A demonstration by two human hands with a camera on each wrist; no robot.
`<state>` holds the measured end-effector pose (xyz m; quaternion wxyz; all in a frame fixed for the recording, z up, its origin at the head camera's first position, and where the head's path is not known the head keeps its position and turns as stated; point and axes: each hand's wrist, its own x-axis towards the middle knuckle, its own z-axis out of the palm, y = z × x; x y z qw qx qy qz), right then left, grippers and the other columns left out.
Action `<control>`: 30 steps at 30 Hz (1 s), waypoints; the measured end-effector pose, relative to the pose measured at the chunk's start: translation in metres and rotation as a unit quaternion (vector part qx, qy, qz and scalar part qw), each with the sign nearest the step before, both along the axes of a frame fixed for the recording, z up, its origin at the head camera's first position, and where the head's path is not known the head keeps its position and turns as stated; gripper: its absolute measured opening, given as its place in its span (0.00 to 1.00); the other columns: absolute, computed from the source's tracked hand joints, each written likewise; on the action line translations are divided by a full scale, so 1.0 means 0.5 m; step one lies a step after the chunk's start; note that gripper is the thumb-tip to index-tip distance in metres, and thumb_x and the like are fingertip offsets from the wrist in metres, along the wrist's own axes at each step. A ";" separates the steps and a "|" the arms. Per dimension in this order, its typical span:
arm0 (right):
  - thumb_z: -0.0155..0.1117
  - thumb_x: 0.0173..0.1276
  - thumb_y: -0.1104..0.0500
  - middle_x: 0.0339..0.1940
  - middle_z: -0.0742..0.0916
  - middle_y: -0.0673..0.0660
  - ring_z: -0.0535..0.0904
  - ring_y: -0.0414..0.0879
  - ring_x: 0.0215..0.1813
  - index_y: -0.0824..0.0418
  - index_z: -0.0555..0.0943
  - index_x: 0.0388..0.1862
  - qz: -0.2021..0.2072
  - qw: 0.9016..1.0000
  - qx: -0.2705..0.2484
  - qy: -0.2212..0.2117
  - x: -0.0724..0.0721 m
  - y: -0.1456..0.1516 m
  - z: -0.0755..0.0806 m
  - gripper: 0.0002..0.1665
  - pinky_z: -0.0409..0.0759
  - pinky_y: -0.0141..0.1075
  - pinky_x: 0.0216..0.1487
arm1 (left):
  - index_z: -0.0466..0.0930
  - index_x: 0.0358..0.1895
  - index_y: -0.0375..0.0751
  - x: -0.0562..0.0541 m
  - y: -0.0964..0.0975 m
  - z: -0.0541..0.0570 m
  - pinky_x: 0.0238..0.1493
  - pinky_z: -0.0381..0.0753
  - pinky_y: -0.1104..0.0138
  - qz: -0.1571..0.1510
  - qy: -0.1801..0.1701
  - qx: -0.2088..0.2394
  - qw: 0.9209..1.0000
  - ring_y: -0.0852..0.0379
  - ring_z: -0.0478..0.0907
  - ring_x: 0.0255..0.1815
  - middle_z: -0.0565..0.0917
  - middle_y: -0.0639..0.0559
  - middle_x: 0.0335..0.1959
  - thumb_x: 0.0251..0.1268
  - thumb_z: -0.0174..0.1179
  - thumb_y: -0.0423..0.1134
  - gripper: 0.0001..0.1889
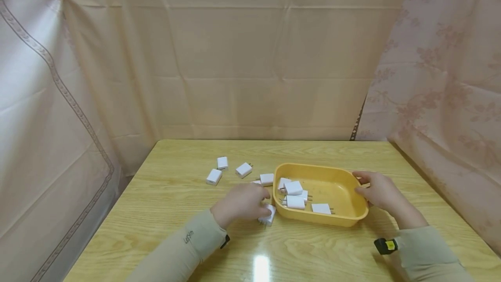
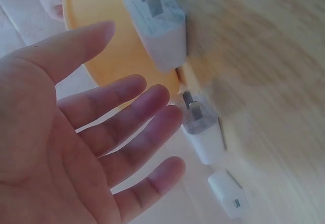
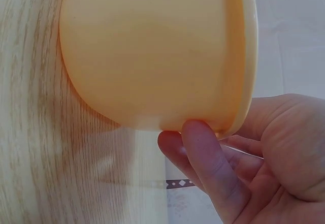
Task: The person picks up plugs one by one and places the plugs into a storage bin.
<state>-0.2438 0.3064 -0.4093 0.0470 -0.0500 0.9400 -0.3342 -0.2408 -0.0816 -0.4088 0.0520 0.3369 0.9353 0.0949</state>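
My left hand (image 1: 242, 203), fingers loosely spread, hovers beside a white phone charger plug (image 1: 269, 216) at the basket's near left corner. In the left wrist view a charger plug (image 2: 157, 31) stands beyond the thumb and fingertips, its two prongs showing, with nothing in the palm. My right hand (image 1: 381, 193) holds the right end of the yellow plastic basket (image 1: 321, 220). In the right wrist view its fingers (image 3: 208, 153) lie against the basket's outer wall, and part of the hand is hidden behind the rim. Several white charger plugs (image 1: 295, 202) lie inside, mostly on the left.
Left of the basket, more charger plugs lie loose on the wooden table (image 1: 164, 195): one (image 1: 267, 179) close to the basket wall, one (image 1: 244, 169) farther left, and two near the back left. Cloth curtains (image 1: 250, 55) hang behind and at both sides.
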 end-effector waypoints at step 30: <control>0.62 0.71 0.67 0.57 0.77 0.81 0.84 0.52 0.38 0.78 0.66 0.71 0.002 1.000 0.002 0.000 -0.001 0.000 0.001 0.33 0.86 0.41 0.30 | 0.85 0.33 0.51 0.010 -0.007 -0.004 0.26 0.70 0.67 0.009 -0.033 -0.031 0.999 0.62 0.69 0.25 0.75 0.62 0.23 0.56 0.70 0.43 0.05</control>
